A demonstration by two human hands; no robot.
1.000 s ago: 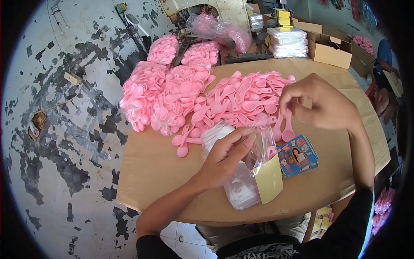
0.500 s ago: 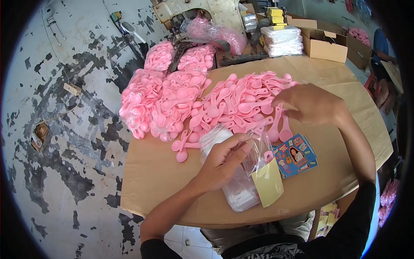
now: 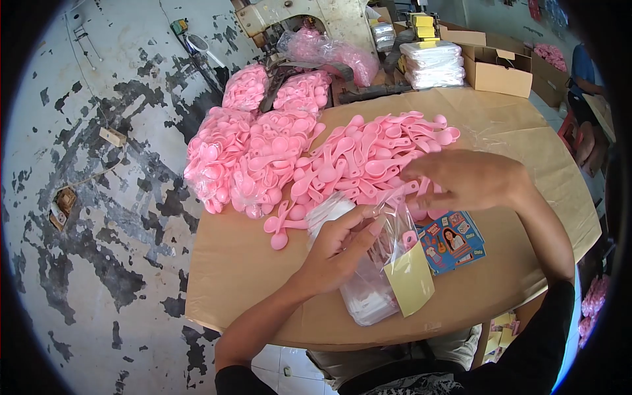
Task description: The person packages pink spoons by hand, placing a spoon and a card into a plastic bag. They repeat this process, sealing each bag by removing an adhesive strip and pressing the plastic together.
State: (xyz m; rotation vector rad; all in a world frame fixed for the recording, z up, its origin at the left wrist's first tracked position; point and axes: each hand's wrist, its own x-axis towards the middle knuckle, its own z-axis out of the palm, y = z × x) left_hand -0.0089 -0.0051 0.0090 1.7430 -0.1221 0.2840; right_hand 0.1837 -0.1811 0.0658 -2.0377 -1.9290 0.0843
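Observation:
My left hand (image 3: 339, 250) pinches the mouth of a clear plastic bag (image 3: 393, 230). Inside it, or right behind it, are a pale yellow card (image 3: 411, 280) and a bit of pink plastic. Beneath lies a stack of flat clear bags (image 3: 368, 296), partly covered by that hand. My right hand (image 3: 464, 179) hovers at the near right edge of a heap of pink measuring spoons (image 3: 362, 155), its fingers apart and nothing visibly held. It partly hides a few spoons just beyond the blue printed cards (image 3: 454, 240).
Filled bags of pink spoons (image 3: 220, 155) stand at the table's left edge. A machine (image 3: 316, 23), stacked clear packs (image 3: 431, 64) and a cardboard box (image 3: 497, 69) are at the back. Another person (image 3: 586, 99) sits at far right. Brown paper (image 3: 257, 283) covers the table.
My right hand has moved down and slightly left, from the heap's right edge toward the bag, uncovering spoons behind it. My left hand still holds the bag in nearly the same place.

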